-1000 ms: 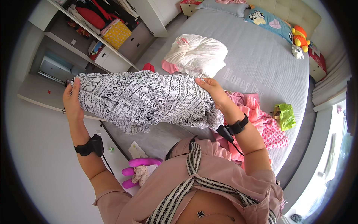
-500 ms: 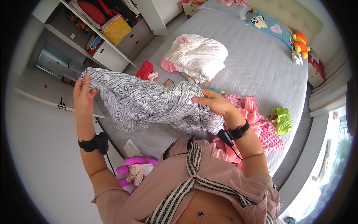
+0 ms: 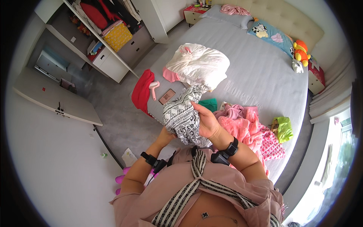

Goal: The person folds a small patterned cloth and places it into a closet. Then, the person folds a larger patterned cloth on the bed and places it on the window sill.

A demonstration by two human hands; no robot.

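Holding patterned cloth (image 3: 180, 116), hands (image 3: 208, 124) close together

- soft cloth (image 3: 181, 115), printed black on white in geometric bands;
- bunched and creased; perhaps folded over underneath;
- held aloft; gathered between left hand (image 3: 166, 137) at lower left and right hand (image 3: 208, 123) at right.

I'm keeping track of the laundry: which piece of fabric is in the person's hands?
The black-and-white patterned cloth, held between the left hand and the right hand. The white bundle, red cloth and pink pile are on the bed instead.
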